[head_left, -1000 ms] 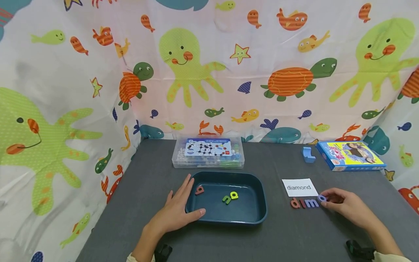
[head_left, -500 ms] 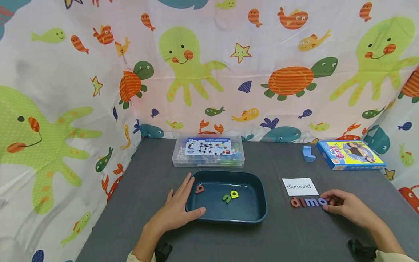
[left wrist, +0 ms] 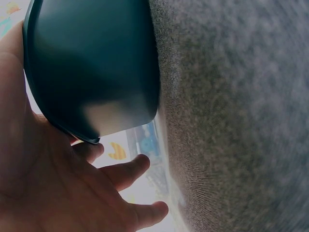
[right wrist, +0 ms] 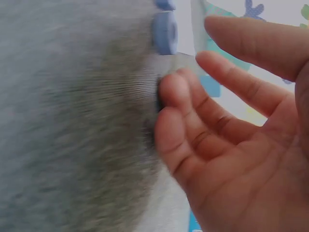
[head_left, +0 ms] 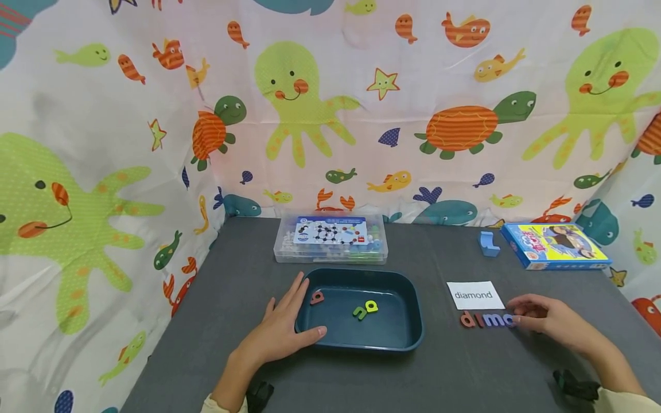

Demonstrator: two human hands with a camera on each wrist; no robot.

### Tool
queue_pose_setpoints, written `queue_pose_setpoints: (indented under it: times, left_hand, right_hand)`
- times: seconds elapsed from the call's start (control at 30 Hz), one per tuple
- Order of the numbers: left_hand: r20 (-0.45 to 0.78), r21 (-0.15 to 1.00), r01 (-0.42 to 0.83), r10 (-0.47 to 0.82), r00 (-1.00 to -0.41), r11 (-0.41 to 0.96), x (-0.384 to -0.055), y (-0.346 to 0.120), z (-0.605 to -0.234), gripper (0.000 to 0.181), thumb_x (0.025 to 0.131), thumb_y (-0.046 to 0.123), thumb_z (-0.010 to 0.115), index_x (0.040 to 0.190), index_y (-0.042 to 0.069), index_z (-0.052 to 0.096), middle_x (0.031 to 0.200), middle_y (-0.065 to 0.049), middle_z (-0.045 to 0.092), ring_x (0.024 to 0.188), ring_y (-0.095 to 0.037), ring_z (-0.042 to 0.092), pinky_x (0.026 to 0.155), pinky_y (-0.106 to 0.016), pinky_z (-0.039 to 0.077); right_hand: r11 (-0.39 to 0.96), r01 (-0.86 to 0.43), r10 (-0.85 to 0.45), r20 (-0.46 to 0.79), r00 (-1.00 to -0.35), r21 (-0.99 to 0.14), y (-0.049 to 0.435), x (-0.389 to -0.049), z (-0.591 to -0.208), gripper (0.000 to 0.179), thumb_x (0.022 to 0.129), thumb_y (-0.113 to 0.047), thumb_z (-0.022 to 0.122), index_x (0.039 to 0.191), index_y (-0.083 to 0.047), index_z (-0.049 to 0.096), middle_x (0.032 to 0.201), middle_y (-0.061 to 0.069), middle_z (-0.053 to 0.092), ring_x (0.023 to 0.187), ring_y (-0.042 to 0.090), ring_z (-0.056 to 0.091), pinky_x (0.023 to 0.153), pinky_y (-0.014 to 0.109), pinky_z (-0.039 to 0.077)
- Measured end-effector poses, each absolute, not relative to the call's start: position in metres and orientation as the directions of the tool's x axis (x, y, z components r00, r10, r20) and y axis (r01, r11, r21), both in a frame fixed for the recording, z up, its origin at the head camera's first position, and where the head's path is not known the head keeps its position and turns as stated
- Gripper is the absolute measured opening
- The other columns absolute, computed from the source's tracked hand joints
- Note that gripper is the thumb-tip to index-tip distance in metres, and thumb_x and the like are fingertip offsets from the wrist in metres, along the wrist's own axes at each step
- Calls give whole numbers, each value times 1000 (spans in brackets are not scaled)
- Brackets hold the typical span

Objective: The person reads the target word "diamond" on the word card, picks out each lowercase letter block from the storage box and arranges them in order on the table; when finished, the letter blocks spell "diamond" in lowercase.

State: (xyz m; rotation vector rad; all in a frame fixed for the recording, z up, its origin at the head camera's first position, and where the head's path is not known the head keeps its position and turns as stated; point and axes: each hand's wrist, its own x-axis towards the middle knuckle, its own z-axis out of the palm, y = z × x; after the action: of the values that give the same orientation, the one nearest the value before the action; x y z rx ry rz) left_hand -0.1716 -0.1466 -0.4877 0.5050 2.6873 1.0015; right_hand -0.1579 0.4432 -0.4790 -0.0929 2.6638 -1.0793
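Observation:
My left hand (head_left: 281, 328) rests against the left end of a dark blue tray (head_left: 361, 347), its fingers straight along the outside and its thumb over the near rim. Inside the tray lie a red letter (head_left: 317, 297), a green letter n (head_left: 360, 313) and a yellow letter (head_left: 371, 306). My right hand (head_left: 555, 324) hovers at the right end of a row of letters: a red d (head_left: 467, 319), a thin red letter (head_left: 480, 320), a purple m (head_left: 494, 320) and a purple o (head_left: 510, 320). In the right wrist view a gap separates its loosely bent fingers from the purple o (right wrist: 165, 34).
A white card (head_left: 475, 295) printed "diamond" lies just behind the letter row. Farther back are a clear plastic case (head_left: 330, 252), a light blue block (head_left: 488, 245) and a blue and yellow box (head_left: 558, 246). A patterned sheet (head_left: 330, 143) hangs behind the table.
My right hand has set the purple o at the end of the row beside the m and let go, shifting slightly right. My left hand has stayed at the tray.

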Motion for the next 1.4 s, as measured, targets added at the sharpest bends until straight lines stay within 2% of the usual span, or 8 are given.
queue_pose_setpoints:
  times: [0.17,0.6,0.67,0.77,0.87,0.93,1.1,1.4]
  left_hand:
    - [-90,672,240,400,-912,701,-172,-147,-489,107,96,65,71,174,24,10,179,10,-5,162,-31,21,120,-77,-5]
    - [-97,659,229,382,-919,717,-170,-144,-485,108,95,65,72,175,22,12,179,8,-4,162,-32,21,120,-76,-4]
    - [-97,658,229,382,-919,717,-170,-144,-485,108,95,64,72,175,22,12,179,8,-3,162,-32,21,120,-76,-4]
    - [-99,656,229,383,-919,719,-171,-144,-485,108,95,64,72,175,22,12,179,8,-3,162,-31,21,120,-76,-4]
    - [-102,655,225,379,-920,721,-171,-145,-485,108,95,65,72,175,23,12,179,8,-4,162,-31,21,120,-76,-4]
    - [-101,658,224,379,-920,719,-171,-145,-485,108,95,65,72,175,23,12,179,8,-3,162,-32,21,120,-76,-4]
    - [-103,661,227,386,-917,715,-170,-147,-485,107,96,64,71,175,23,12,179,8,-3,162,-31,20,120,-76,-4]
    - [-84,675,243,400,-913,696,-169,-146,-486,106,96,63,71,175,21,13,179,9,-4,162,-31,20,119,-78,-4]
  right_hand:
    - [758,18,-123,-170,-978,-653,440,-162,-469,48,109,-29,65,139,7,62,124,19,69,99,24,62,73,32,56]
    - [705,-123,-175,-4,-985,-698,403,-176,-439,45,112,-33,59,143,-1,63,135,22,67,105,7,64,81,29,58]
    - [675,-144,-188,21,-982,-724,396,-177,-434,43,112,-32,58,143,-2,63,135,20,68,106,4,65,83,29,59]
    - [617,-175,-202,61,-978,-767,385,-180,-427,40,113,-29,58,142,-2,63,131,8,71,106,2,67,85,27,59]
    - [536,-215,-219,112,-969,-816,372,-185,-422,37,113,-25,57,140,-1,63,125,-7,73,106,5,71,85,26,60]
    - [475,-260,-241,160,-957,-841,363,-189,-420,34,113,-19,56,139,2,63,123,-11,73,105,9,73,85,26,60]
    - [353,-365,-304,264,-916,-862,342,-198,-416,29,113,-7,53,136,6,64,124,-5,74,107,16,72,86,25,60]
    - [280,-416,-332,320,-888,-865,303,-209,-401,27,112,-6,54,133,6,66,123,0,75,106,21,72,87,28,60]
